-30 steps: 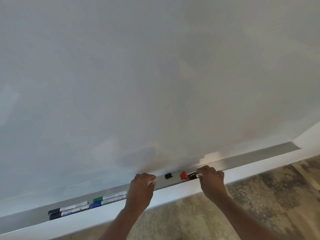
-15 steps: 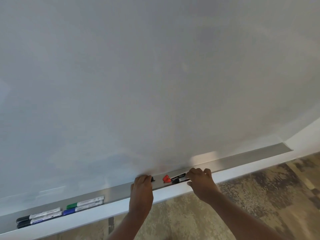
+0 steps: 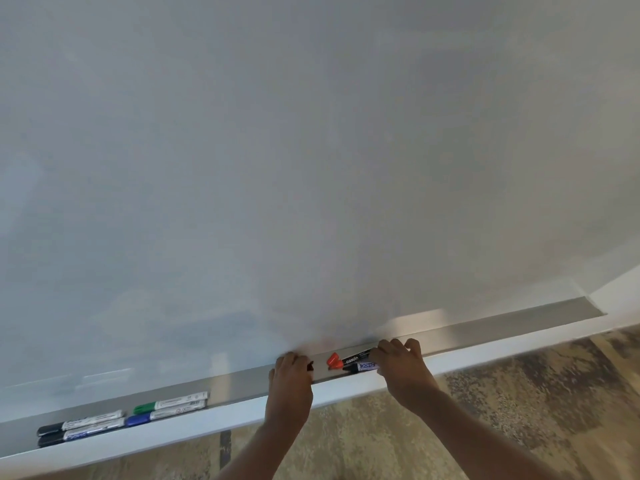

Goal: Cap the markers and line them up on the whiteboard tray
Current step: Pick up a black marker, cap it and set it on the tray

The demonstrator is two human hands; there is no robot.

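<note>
A grey metal tray (image 3: 485,329) runs along the foot of the whiteboard. My right hand (image 3: 398,363) grips the right ends of two black-bodied markers (image 3: 355,359) lying side by side on the tray. A loose red cap (image 3: 333,360) lies at their left ends. My left hand (image 3: 290,375) is curled over a small black cap (image 3: 310,366), of which only an edge shows. Far left on the tray, two capped black markers (image 3: 81,427), a green marker (image 3: 169,403) and a blue marker (image 3: 162,414) lie in pairs.
The whiteboard (image 3: 311,168) fills most of the view. Below the tray's white front edge (image 3: 485,355) is mottled brown carpet (image 3: 519,410). The tray ends at the right near a white wall (image 3: 620,299).
My left hand has moved right along the tray and covered the black cap. My right hand has slid right off the two markers' left halves, so more of them shows.
</note>
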